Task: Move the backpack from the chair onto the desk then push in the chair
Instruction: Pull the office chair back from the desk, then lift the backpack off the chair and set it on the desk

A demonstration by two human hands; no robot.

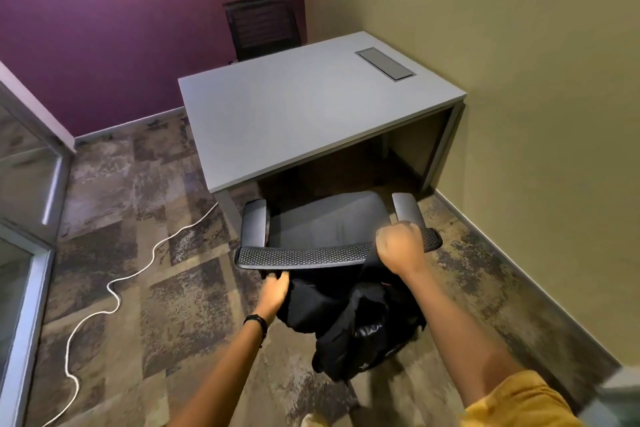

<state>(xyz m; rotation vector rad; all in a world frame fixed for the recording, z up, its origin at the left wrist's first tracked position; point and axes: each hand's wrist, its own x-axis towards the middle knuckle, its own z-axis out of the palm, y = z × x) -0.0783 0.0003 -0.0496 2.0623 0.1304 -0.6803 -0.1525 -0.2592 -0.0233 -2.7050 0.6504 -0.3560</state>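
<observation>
A black backpack (353, 322) hangs in the air behind the backrest of a dark office chair (322, 222), on my side of it. My right hand (400, 246) is closed in a fist on the backpack's top strap, just above the backrest's right end. My left hand (275, 291) grips the backpack's left side below the backrest. The chair's seat is bare and faces a grey desk (298, 114), with the seat's front edge at the desk's opening.
The desk stands against a yellow wall (536, 114) on the right, with a cable hatch (385, 64) in its top. A second dark chair (263, 28) sits behind the desk by the purple wall. A white cable (114, 288) snakes across the carpet at left.
</observation>
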